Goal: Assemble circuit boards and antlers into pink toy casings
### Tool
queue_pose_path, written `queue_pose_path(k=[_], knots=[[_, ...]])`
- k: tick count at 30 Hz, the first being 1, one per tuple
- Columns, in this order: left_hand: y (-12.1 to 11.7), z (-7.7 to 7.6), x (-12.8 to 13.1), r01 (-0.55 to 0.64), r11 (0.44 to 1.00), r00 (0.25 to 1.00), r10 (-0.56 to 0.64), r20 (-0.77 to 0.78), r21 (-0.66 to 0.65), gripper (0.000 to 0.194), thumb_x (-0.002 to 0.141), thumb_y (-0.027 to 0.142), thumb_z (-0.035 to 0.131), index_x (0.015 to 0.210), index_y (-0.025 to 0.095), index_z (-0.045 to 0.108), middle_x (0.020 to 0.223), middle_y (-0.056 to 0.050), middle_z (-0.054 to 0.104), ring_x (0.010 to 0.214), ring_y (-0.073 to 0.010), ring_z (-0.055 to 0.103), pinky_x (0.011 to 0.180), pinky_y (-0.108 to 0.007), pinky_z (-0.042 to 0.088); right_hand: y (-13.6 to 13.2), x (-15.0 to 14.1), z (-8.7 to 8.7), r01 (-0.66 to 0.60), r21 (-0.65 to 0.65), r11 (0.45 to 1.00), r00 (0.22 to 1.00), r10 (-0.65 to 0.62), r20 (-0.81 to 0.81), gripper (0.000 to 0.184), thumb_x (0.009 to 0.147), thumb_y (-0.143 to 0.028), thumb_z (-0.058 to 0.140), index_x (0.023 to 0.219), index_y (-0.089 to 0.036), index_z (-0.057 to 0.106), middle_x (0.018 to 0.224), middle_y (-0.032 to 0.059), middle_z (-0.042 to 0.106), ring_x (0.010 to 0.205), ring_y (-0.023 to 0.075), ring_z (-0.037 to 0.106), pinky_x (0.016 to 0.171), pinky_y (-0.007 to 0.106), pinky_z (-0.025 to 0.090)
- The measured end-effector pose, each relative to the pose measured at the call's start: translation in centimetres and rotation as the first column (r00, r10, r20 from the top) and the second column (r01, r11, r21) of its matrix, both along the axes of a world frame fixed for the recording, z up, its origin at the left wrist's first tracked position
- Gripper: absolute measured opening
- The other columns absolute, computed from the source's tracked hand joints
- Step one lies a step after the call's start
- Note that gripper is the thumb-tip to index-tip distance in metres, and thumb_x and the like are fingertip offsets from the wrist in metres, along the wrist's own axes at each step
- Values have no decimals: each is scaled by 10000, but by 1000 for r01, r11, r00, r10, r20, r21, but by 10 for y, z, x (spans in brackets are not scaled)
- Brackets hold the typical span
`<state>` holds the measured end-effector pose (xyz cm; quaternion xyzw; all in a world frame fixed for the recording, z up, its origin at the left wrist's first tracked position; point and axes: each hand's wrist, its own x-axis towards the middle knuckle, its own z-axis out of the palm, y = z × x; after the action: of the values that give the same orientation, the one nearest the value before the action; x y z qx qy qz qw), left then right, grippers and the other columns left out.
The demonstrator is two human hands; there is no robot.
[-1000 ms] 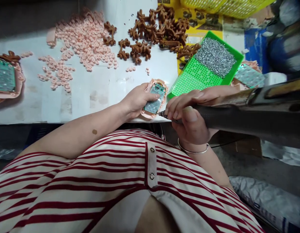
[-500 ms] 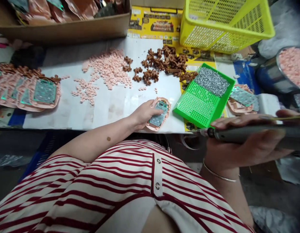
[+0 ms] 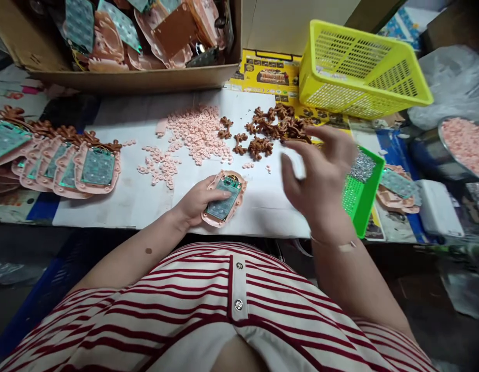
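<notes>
My left hand (image 3: 200,200) grips a pink plastic housing with a circuit board (image 3: 225,199) in it, thumb lying across the board. My right hand (image 3: 320,175), somewhat blurred, is raised over the table with thumb and fingers apart and nothing between them. Just beyond its fingertips lies a pile of brown bone-shaped plastic parts (image 3: 280,121). A heap of small pink plastic pieces (image 3: 198,134) spreads over the white table covering to the left of that pile. My right hand and forearm hide part of the green tray (image 3: 365,214), which holds small silvery metal pieces (image 3: 362,166).
Pink housings with boards (image 3: 95,168) stand in an overlapping row at the left. A cardboard box (image 3: 146,81) of similar parts is at the back left. A yellow basket (image 3: 371,101) stands at the back right, near a metal container (image 3: 448,147) of pink pieces.
My right hand has let go of the dark powered screwdriver and moved left and forward over the table, its fingers now spread. My left hand still holds the housing. The camera view has shifted.
</notes>
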<state>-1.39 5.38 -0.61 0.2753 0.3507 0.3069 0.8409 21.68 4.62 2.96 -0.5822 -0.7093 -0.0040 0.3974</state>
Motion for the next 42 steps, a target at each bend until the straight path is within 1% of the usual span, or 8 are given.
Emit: queue_pose_path(k=[7,12,16,20,26,29,35,42], knots=[[-1,-4,-5,6,1000,995,-3,95,-26,468,672,202,815,1098,136,633,878,-83,723,741,-193,688,672,-316,571,87,-33,-60,-15,-196,981,922,89,376,77,911,-248,589,862,-205,629,1428,124,582,1459,362,398,1191,642,310],[-2,-6,-6,23,1000,996,-21,87,-14,447,693,230,826,1091,148,640,871,-82,725,753,-194,687,692,-308,555,65,-17,-52,-70,-159,985,989,47,-142,136,899,-364,671,924,-243,614,994,86,709,1001,259,667,911,494,558],[-3,-5,-5,46,999,997,-48,58,25,477,719,238,812,1146,132,629,904,-87,718,768,-187,679,707,-300,544,24,-15,-42,-391,-280,877,697,83,-712,276,825,-482,771,933,-258,651,803,-7,675,695,137,638,656,306,574],[-4,-4,-2,102,993,995,-103,9,56,510,703,263,823,1149,118,622,881,-88,712,725,-177,662,668,-280,521,-3,-21,-42,-465,-320,825,498,-55,-865,294,774,-469,825,928,-252,699,813,-17,701,661,106,642,655,275,583],[-5,-5,2,97,989,995,-93,-40,113,480,707,272,826,1123,121,639,882,-87,718,726,-170,666,670,-269,524,-11,-23,-49,-428,-272,862,405,-86,-910,302,729,-472,858,897,-253,733,763,-38,688,618,81,614,613,235,556],[-6,-6,4,79,991,996,-74,-50,109,457,702,249,831,1097,132,635,891,-80,725,745,-174,679,702,-279,538,-14,-25,-53,-417,-297,859,468,-78,-880,349,718,-516,851,907,-245,738,739,-32,691,620,93,617,620,250,559],[-7,-6,5,53,993,995,-44,-90,102,510,676,248,849,1121,133,628,922,-86,730,761,-187,690,726,-302,548,-21,-25,-55,-235,-219,947,814,68,-577,248,886,-468,701,999,-247,718,914,23,745,781,138,686,728,305,587],[-7,-7,4,61,993,996,-54,-70,103,510,690,247,836,1136,129,617,932,-90,722,767,-195,694,727,-313,546,-18,-15,-44,-253,-111,961,941,219,-256,123,942,-322,639,1037,-257,682,908,31,741,771,163,675,725,330,565]])
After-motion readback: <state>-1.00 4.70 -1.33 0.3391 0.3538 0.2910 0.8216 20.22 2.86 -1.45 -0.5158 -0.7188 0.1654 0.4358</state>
